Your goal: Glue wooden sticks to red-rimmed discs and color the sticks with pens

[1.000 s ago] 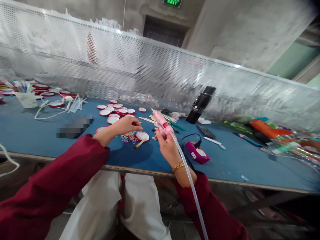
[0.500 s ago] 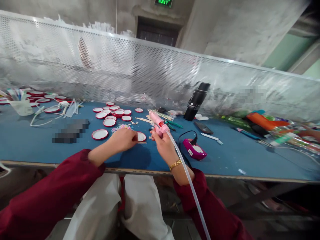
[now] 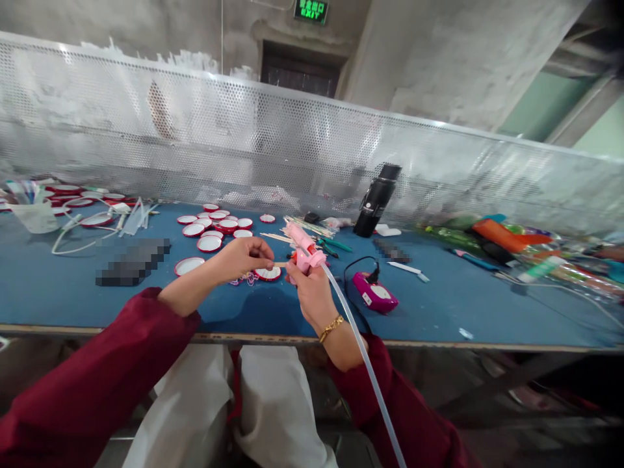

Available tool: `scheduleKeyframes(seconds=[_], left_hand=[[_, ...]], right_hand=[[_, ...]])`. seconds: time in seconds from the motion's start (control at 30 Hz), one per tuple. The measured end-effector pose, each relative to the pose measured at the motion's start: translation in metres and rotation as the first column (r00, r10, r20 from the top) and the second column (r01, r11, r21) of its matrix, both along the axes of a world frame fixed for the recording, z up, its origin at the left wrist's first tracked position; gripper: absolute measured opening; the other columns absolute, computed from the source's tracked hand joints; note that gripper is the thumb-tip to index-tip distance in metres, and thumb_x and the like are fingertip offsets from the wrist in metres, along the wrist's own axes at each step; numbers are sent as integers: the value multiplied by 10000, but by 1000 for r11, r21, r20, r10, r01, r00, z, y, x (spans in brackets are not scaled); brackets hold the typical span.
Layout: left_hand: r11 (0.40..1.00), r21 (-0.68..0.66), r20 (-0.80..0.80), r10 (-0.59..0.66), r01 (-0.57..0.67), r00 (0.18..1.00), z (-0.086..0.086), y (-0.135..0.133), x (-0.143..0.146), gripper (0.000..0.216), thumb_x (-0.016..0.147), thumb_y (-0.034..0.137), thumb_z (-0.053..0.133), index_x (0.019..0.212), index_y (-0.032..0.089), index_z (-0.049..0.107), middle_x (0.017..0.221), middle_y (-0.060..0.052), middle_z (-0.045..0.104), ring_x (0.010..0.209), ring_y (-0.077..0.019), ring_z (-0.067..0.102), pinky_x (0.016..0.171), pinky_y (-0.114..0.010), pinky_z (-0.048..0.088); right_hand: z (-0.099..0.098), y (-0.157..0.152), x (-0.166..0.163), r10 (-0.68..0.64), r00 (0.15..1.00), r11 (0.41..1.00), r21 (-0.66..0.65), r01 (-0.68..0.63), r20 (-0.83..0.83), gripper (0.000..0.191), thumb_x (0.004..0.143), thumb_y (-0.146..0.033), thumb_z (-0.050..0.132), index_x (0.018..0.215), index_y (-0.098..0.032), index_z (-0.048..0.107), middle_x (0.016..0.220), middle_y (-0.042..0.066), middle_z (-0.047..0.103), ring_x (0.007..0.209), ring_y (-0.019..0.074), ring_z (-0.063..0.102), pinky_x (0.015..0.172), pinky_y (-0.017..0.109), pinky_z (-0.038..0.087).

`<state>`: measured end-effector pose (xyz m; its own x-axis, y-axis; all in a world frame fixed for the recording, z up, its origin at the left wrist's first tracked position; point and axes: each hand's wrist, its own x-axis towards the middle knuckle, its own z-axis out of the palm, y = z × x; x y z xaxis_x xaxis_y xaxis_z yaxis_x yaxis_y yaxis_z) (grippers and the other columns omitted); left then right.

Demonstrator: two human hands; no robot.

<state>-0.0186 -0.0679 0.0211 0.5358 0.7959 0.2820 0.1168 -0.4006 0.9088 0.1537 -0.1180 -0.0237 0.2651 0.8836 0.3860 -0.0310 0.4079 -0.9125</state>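
My right hand point(image 3: 312, 286) is closed round a pink hot glue gun point(image 3: 303, 247), and a long clear glue stick point(image 3: 358, 331) trails from its back end. My left hand point(image 3: 248, 255) pinches a short flat wooden stick point(image 3: 277, 264), whose far end meets the fingertips of my right hand. Below the stick, a red-rimmed white jar lid point(image 3: 268, 274) lies on the table, partly covered by my left fingers. Small colourful rings point(image 3: 238, 281) lie beside that lid, partly hidden under my left hand.
More red-rimmed lids point(image 3: 209, 243) lie left of centre on the blue table point(image 3: 302, 320). Behind the glue gun are wooden sticks and green-handled pliers point(image 3: 336, 244). A black flask point(image 3: 377, 200) and a purple power socket point(image 3: 374, 292) stand to the right. A perforated metal screen point(image 3: 205, 143) closes the back.
My left hand has lifted off the lid, bringing the wooden stick up to my right fingers. The glue gun stays in my right hand. The whole view has shifted slightly.
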Motion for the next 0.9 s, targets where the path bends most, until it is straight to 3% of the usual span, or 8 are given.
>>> scheduleKeyframes(seconds=[0.23,0.33,0.5,0.77,0.9], left_hand=[[988,-155,282,41,4,959,-6,2,-2,436,614,203,819,1015,154,655,886,-43,705,819,-122,641,751,-245,480],[982,-184,376,36,37,926,-9,3,-1,366,637,209,810,976,151,687,877,-42,716,787,-107,633,738,-231,474],[964,-267,472,112,20,874,-10,0,3,252,650,214,798,881,148,721,839,-25,704,703,-78,601,588,-184,422],[945,-322,562,142,57,815,-11,0,3,187,614,186,811,709,136,659,874,-18,698,681,-62,595,573,-167,455],[951,-293,592,97,102,800,-11,1,-1,214,648,226,805,717,141,621,923,-18,695,710,-62,612,557,-147,460]], right_hand=[[18,-3,-11,-38,940,999,8,44,-339,375,658,-304,736,971,-195,561,711,-52,541,576,83,476,550,239,466],[22,-4,-17,-15,906,1000,14,23,-422,335,650,-280,740,915,-199,552,708,-58,525,538,60,434,522,223,442],[22,-8,-30,-14,876,1000,-22,4,-483,344,618,-288,754,860,-201,525,680,-60,517,512,56,422,505,227,435],[23,-17,-47,11,837,998,-43,-42,-547,335,621,-253,750,832,-208,494,689,-59,536,554,73,501,524,231,457],[18,-16,-54,31,851,995,-60,-74,-525,335,637,-282,764,828,-206,499,710,-53,559,587,82,538,538,229,479]])
